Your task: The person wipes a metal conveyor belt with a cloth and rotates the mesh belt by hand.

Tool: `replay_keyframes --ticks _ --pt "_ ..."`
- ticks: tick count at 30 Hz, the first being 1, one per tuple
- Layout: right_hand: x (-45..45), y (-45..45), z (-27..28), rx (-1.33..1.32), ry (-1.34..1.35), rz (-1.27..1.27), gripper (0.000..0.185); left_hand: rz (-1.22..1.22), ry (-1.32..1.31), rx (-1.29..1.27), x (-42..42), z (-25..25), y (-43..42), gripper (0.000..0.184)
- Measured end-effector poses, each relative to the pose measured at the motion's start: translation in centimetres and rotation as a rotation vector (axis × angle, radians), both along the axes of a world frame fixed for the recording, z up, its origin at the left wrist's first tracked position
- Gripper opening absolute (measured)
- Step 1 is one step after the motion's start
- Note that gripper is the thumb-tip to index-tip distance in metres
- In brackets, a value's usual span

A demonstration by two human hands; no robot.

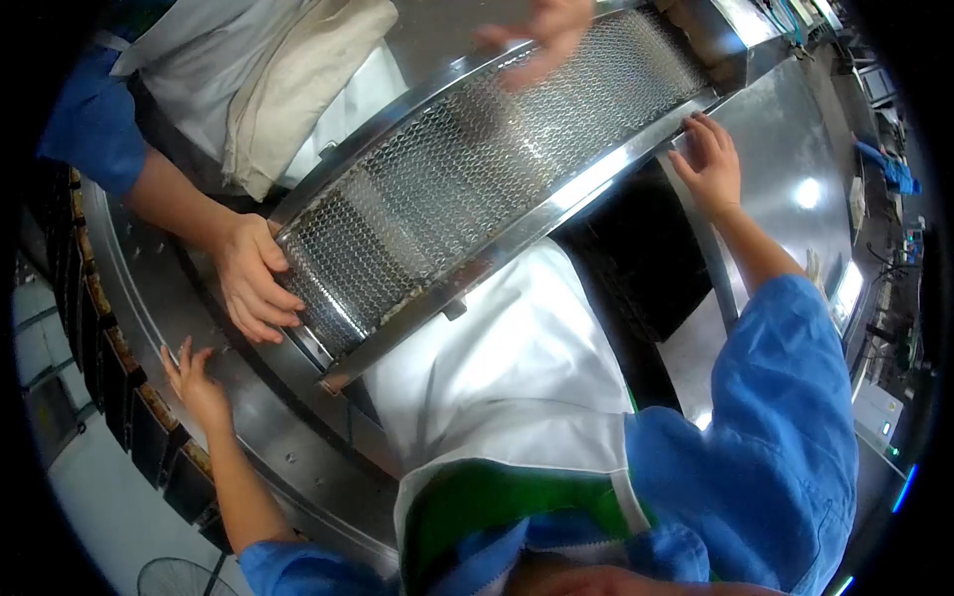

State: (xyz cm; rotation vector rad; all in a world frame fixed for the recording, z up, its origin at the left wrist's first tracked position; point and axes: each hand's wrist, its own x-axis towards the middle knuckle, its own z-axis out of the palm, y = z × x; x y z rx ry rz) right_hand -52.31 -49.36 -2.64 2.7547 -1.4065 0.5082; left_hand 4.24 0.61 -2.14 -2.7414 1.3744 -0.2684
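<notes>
metal ring (288, 427) lies beneath left hand (202, 392), fingers spread; mesh conveyor (447, 169) lies beside right hand (711, 171), thumb parted from fingers.

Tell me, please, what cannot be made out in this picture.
All in the head view:
Co-worker's upper hand: outline blurred, wrist cut off by the top edge.
Mesh belt: part hidden behind that hand.
Round wire frame: cut off by the bottom edge.
Equipment at far right: too small and dim to identify.
</notes>
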Motion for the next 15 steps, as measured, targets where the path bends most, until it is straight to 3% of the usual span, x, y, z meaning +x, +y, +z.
replay_keyframes --ticks 15 --pt "0.04 -0.03 0.21 -0.016 0.012 0.004 0.053 0.032 0.012 0.042 -0.05 0.32 0.02 0.037"
